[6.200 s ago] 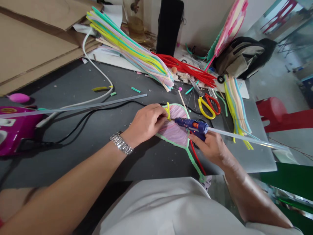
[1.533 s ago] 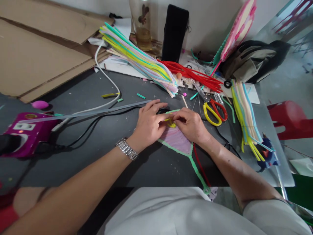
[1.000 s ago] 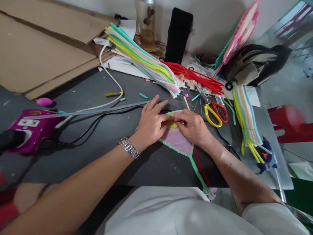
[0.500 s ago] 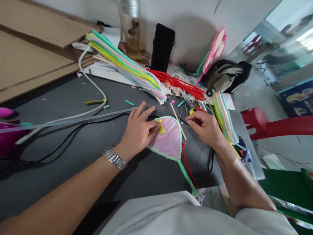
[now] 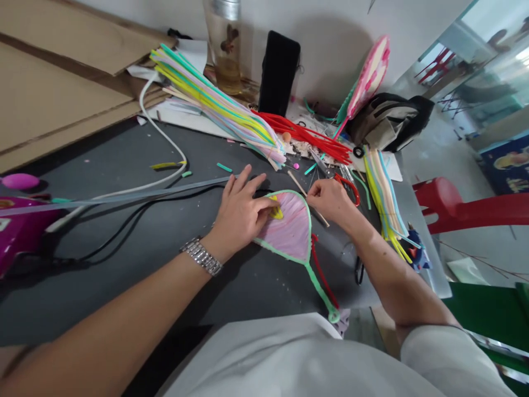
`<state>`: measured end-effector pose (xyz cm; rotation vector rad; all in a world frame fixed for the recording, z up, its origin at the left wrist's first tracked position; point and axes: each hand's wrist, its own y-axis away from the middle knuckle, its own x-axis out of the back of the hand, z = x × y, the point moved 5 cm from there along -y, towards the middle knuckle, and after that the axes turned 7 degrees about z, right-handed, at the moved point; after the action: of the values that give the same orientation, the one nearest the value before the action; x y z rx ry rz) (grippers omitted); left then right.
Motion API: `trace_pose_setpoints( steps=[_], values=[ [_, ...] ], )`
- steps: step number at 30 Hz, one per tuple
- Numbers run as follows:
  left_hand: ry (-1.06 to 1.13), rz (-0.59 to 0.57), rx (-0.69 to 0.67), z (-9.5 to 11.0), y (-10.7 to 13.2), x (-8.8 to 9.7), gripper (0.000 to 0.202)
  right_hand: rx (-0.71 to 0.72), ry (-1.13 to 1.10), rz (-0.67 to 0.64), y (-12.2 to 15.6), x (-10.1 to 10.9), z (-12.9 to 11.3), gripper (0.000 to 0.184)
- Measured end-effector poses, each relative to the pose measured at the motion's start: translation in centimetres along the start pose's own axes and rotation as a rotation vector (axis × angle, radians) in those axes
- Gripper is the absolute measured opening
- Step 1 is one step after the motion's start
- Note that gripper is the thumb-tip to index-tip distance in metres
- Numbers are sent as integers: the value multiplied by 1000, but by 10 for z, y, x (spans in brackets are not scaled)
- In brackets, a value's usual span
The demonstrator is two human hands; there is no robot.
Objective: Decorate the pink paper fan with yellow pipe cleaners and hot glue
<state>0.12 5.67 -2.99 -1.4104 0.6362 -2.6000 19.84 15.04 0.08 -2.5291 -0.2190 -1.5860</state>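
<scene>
- Fan, one, pink-filled with green edging, lies flat on the counter, handle toward the person.
- Left hand: fingers spread open, pressing the fan, apparently to steady it, beside one yellow piece.
- Right hand: fingers pinched closed near the rim; anything held cannot be determined.
- Strip bundles, three, lie farther back, clear of the fan.

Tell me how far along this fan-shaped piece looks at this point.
Fairly far along, it seems. Done: the pink film fills a green frame with a handle. In hand: the left hand presses the film beside a yellow piece, and the right hand pinches something too small to tell. Left: a red strip lies loose beside the handle; the hot glue gun sits off to the right.
</scene>
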Motion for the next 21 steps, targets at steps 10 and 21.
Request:
trace_pose_setpoints(
  steps=[10, 21],
  values=[
    [37, 50, 5, 3, 0, 3, 25, -2, -696, 230, 57, 12, 31, 19],
    [23, 20, 2, 3, 1, 3, 23, 248, -552, 209, 63, -12, -33, 9]
  ],
)
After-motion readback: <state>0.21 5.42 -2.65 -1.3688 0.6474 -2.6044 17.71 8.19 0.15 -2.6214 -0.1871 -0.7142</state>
